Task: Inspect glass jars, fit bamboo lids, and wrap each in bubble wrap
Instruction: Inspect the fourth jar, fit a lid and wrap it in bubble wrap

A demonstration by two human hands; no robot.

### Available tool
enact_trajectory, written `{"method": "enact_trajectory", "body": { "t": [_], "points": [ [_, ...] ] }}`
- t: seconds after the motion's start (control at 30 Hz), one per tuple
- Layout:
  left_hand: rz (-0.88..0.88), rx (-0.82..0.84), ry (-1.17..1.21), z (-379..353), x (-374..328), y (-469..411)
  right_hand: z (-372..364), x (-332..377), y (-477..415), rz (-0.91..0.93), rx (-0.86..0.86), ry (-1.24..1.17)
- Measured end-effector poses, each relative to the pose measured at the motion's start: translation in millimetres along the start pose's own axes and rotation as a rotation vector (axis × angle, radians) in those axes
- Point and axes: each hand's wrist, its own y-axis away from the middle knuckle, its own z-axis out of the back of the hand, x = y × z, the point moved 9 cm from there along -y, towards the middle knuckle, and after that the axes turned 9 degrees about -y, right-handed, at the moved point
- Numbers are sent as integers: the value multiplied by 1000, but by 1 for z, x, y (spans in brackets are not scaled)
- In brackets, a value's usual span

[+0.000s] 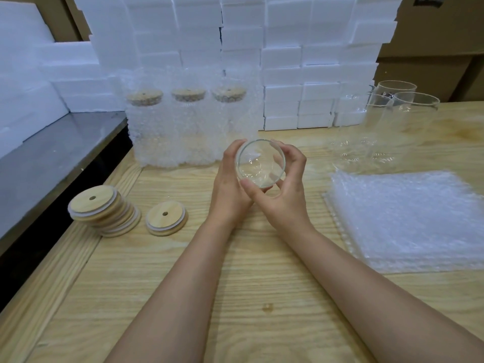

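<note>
A clear glass jar (259, 163) is held above the wooden table, its open mouth tilted toward me. My left hand (229, 184) grips its left side and my right hand (284, 187) grips its right side and lower rim. A leaning stack of bamboo lids (103, 209) lies at the left, with a single bamboo lid (166, 217) beside it. Three jars wrapped in bubble wrap with bamboo lids (187, 127) stand behind my hands. Bare glass jars (392, 121) stand at the back right. A pile of bubble wrap sheets (408, 221) lies at the right.
White foam blocks (282, 61) are stacked as a wall along the back. A dark grey surface (52, 155) borders the wooden table (262, 284) on the left. Cardboard boxes (440, 43) stand at the back right.
</note>
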Motion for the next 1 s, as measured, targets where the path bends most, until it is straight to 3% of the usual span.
{"method": "enact_trajectory", "body": {
  "t": [0.17,0.37,0.57,0.87,1.0],
  "points": [
    [-37,-25,-1,4,-3,2,1,1,1,-19,-45,42],
    [-139,4,-6,1,-17,5,11,-6,2,-118,-222,6],
    [-148,51,17,-1,-19,5,23,-2,-1,-100,-337,-33],
    [-180,-2,20,-1,-17,4,18,-13,-5,-193,-311,-160],
    [-127,-21,10,-1,-10,2,9,-13,-10,-283,-195,-126]
  ]
}}
